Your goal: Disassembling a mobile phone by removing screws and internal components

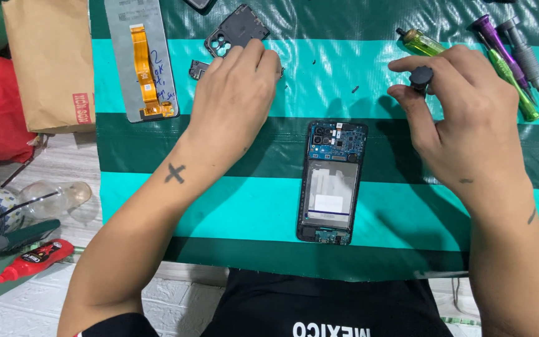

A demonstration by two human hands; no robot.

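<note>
Opened phone [332, 181] lies between both hands: left [235, 93] fingertips press a black cover [237, 31], right [463, 118] grips a screwdriver [420, 78].

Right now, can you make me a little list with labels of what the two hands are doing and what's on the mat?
Left hand: resting on a dark plastic cover piece
Right hand: pinching a screwdriver's black cap
Middle: opened phone, insides showing
Mat: green and teal stripes
Top left: screen panel with orange ribbon
Top right: more screwdrivers
</note>
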